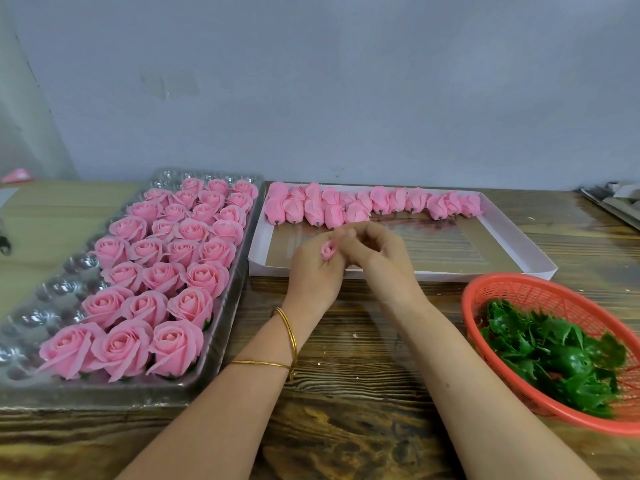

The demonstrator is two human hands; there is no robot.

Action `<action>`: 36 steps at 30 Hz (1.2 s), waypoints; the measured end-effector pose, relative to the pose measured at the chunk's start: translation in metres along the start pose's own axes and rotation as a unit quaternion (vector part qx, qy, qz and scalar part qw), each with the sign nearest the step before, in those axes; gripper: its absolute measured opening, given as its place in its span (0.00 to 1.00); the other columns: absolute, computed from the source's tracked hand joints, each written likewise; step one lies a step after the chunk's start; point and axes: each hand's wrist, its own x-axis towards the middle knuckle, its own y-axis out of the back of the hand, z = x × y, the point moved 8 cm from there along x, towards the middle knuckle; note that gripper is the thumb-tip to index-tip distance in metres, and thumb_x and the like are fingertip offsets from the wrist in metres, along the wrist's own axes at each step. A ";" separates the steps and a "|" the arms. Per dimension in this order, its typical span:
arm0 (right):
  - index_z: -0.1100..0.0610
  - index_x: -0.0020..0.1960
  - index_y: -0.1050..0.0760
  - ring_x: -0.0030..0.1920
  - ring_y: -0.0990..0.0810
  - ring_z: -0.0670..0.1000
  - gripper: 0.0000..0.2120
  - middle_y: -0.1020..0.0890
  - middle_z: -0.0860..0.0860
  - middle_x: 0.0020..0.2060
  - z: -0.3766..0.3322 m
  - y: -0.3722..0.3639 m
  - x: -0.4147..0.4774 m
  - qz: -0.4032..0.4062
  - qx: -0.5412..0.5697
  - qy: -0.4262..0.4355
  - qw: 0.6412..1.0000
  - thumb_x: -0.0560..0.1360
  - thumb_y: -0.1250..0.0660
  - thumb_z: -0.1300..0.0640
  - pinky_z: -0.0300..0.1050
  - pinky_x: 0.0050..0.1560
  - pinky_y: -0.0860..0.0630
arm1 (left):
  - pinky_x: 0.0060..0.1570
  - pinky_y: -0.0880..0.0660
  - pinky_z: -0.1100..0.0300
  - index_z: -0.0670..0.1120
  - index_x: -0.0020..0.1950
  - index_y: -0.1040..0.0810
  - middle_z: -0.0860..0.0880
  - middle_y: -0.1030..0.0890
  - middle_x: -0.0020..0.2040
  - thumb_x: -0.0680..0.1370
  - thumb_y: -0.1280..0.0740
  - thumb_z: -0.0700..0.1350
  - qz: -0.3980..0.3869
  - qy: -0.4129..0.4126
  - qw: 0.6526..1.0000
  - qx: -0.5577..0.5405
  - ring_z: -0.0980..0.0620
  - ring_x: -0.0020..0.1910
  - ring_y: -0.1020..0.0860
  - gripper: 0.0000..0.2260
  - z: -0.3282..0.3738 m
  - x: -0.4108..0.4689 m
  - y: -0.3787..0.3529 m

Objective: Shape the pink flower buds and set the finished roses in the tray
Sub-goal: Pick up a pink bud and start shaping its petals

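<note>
So, progress check: more than half done by my reckoning. The clear plastic tray (52,292) on the left was mostly filled with finished roses (162,271), all opened up and sitting in neat rows. Only a strip of empty cups ran down its left side, plus a few more at the far end, so there wasn't much room left to fill.

The white box (512,237) in the middle had one row of closed buds (363,202) lined up along its back edge. The rest of the box floor was bare. I'd guess that row was about enough for the empty cups, maybe a bit more, but I couldn't count them properly from where I stood.

One bud (328,251) was being worked on right then, held just above the near edge of the box. The left hand (317,268) had its fingers curled around it from below. The right hand (377,254) had its fingertips bunched against the top, pinching at the petals as far as I could tell. It looked tight and small, nowhere near as open as the ones in the tray.

The red basket (519,289) of green leafy bits (554,351) sat off to the right, nobody touching it.
</note>
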 end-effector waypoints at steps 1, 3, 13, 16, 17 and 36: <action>0.60 0.47 0.20 0.45 0.20 0.49 0.04 0.18 0.53 0.40 0.001 0.001 0.000 0.002 0.012 -0.005 1.000 0.78 0.33 0.62 0.49 0.52 0.22 | 0.37 0.27 0.51 0.37 0.40 0.22 0.42 0.21 0.35 0.82 0.39 0.43 0.009 -0.006 1.000 0.001 0.44 0.38 0.22 0.14 0.001 0.001 0.003; 0.60 0.47 0.21 0.47 0.20 0.50 0.06 0.19 0.55 0.43 0.002 0.004 0.002 0.008 0.024 -0.013 1.000 0.78 0.37 0.64 0.48 0.54 0.23 | 0.34 0.33 0.55 0.39 0.34 0.27 0.43 0.28 0.31 0.82 0.39 0.43 0.029 -0.023 0.999 0.015 0.45 0.35 0.28 0.17 0.004 0.003 0.008; 0.51 0.45 0.25 0.40 0.21 0.47 0.20 0.21 0.46 0.37 0.006 -0.014 0.000 -0.086 -0.084 0.052 0.991 0.65 0.27 0.74 0.50 0.44 0.21 | 0.39 0.27 0.56 0.44 0.33 0.25 0.45 0.24 0.31 0.81 0.36 0.48 0.047 0.055 0.992 -0.106 0.48 0.37 0.24 0.17 -0.006 0.002 0.006; 0.54 0.45 0.26 0.39 0.22 0.48 0.18 0.21 0.48 0.38 0.007 -0.014 0.000 -0.077 -0.111 0.071 0.988 0.66 0.25 0.71 0.53 0.45 0.21 | 0.41 0.24 0.57 0.46 0.33 0.25 0.46 0.24 0.32 0.80 0.35 0.52 0.030 0.110 0.980 -0.166 0.50 0.37 0.23 0.18 -0.016 -0.001 -0.001; 0.54 0.45 0.26 0.39 0.22 0.47 0.16 0.21 0.47 0.38 0.007 -0.014 0.000 -0.075 -0.117 0.074 0.987 0.67 0.25 0.71 0.52 0.44 0.21 | 0.42 0.24 0.56 0.45 0.33 0.25 0.44 0.24 0.34 0.79 0.35 0.53 0.025 0.110 0.978 -0.173 0.48 0.38 0.22 0.18 -0.016 -0.001 -0.003; 0.57 0.51 0.24 0.46 0.18 0.54 0.16 0.18 0.54 0.44 0.014 -0.016 0.001 -0.091 -0.088 0.060 0.990 0.66 0.26 0.69 0.50 0.49 0.20 | 0.38 0.22 0.60 0.52 0.25 0.29 0.47 0.24 0.31 0.75 0.36 0.62 0.017 0.086 0.972 -0.218 0.51 0.36 0.21 0.22 -0.017 0.004 -0.001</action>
